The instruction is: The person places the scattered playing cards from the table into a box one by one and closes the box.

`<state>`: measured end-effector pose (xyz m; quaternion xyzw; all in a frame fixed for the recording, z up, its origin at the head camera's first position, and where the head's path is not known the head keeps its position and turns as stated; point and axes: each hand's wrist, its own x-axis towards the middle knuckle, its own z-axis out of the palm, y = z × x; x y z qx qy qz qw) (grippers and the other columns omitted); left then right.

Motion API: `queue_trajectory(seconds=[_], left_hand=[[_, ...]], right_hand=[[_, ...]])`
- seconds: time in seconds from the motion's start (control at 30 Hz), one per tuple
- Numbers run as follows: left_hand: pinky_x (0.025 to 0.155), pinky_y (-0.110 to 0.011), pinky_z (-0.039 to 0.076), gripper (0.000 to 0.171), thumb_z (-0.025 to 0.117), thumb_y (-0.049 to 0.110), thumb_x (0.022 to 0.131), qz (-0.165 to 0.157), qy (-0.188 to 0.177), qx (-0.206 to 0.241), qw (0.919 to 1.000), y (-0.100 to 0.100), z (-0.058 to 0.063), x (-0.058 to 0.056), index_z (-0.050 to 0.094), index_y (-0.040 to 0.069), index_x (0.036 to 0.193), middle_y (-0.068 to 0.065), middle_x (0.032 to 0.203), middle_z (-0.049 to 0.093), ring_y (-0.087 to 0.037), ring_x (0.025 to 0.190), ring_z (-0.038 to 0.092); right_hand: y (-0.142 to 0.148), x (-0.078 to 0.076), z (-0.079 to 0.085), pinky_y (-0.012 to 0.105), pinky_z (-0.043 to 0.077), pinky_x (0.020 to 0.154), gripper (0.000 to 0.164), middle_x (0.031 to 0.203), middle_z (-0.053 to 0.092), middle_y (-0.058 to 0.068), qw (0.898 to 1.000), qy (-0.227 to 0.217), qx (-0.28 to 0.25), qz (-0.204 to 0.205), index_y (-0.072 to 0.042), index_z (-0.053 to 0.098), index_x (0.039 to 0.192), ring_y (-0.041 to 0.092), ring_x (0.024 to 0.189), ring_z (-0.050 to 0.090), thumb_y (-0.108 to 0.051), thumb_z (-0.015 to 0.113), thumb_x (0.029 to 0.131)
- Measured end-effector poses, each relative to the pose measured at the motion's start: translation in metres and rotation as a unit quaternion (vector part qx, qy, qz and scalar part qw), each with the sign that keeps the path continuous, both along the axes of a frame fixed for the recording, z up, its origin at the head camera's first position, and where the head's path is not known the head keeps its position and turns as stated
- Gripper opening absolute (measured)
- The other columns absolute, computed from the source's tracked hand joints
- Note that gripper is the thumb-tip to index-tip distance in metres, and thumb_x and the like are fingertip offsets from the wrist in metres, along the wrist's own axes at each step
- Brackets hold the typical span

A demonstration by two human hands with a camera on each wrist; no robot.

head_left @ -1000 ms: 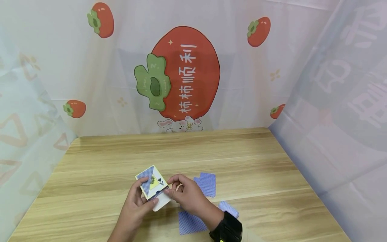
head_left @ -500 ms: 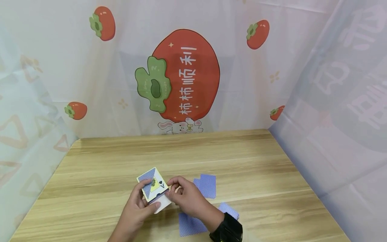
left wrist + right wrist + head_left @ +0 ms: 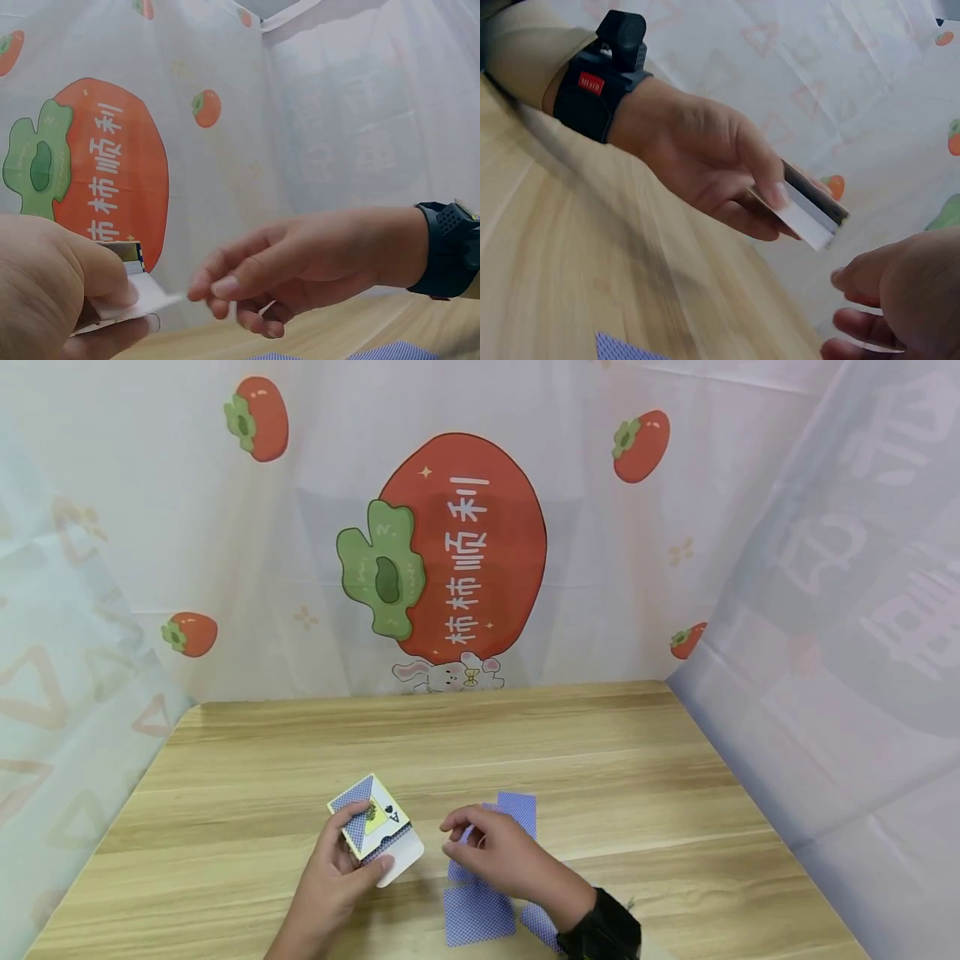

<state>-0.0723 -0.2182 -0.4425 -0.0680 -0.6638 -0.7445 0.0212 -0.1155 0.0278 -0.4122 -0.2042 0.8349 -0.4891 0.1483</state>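
Note:
My left hand [image 3: 333,868] grips a playing-card box [image 3: 382,806] above the table, its face printed with an ace and a blue pattern. The thumb presses on the white flap [image 3: 405,858], which sticks out from the box's open end. In the right wrist view, the box [image 3: 817,206] is tilted with its mouth turned toward my right hand [image 3: 922,292]. That right hand [image 3: 502,856] hovers to the right of the box, fingers loosely bent with nothing between them. Below it lie blue-backed playing cards [image 3: 480,916], partly covered by the hand.
More blue-backed cards [image 3: 519,810] lie just behind the right hand, and others [image 3: 538,922] show beside its wrist. The wooden table [image 3: 637,760] reaches back to a white curtain [image 3: 585,610] with persimmon prints, and curtains flank both sides.
My right hand has left the box's flap end and moved right, over the cards. The box in my left hand has shifted slightly left, showing more of the flap.

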Motion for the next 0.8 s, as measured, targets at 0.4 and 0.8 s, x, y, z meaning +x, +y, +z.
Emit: queue_trajectory(seconds=[0.4,0.8], left_hand=[[0.083,-0.026,0.06,0.077,0.071,-0.013,0.083,0.01,-0.032,-0.01,0.9994,0.0,0.004,0.002,0.032,0.004,0.147,-0.032,0.135,0.039,-0.014,0.109,0.064],[0.088,-0.026,0.059,0.083,0.07,-0.015,0.083,0.024,-0.023,-0.002,0.9995,-0.005,0.007,0.0,0.025,0.005,0.15,-0.028,0.143,0.035,-0.007,0.113,0.063]], right_hand=[[0.072,0.007,0.0,0.04,0.053,0.089,0.032,0.124,0.063,-0.005,0.987,0.029,0.156,0.01,-0.015,0.066,0.125,0.023,0.111,0.058,-0.031,0.069,0.097],[0.108,0.032,-0.013,0.056,0.051,0.097,0.041,0.123,0.062,0.002,0.953,0.043,0.28,-0.107,-0.018,0.067,0.121,0.031,0.118,0.058,-0.032,0.081,0.086]])
